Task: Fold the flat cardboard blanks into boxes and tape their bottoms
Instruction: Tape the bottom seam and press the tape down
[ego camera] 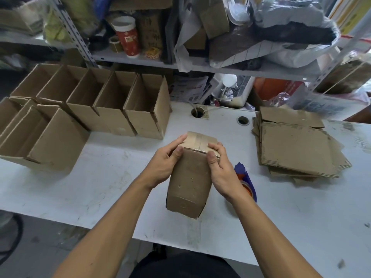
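A folded cardboard box (pixel 190 177) stands upside down on the white table (pixel 100 177), its closed bottom facing up with clear tape along the seam. My left hand (pixel 166 163) grips its upper left edge, thumb pressed on the near face. My right hand (pixel 218 167) holds the upper right edge the same way. A blue tape dispenser (pixel 246 177) lies on the table just right of the box, partly hidden behind my right wrist. A stack of flat cardboard blanks (pixel 297 145) lies at the right.
Several finished open boxes (pixel 112 105) stand in a row at the back left, with more (pixel 40 135) at the left edge. Cluttered metal shelves (pixel 200 57) rise behind the table. Two cable holes (pixel 197 112) sit near the table's back edge.
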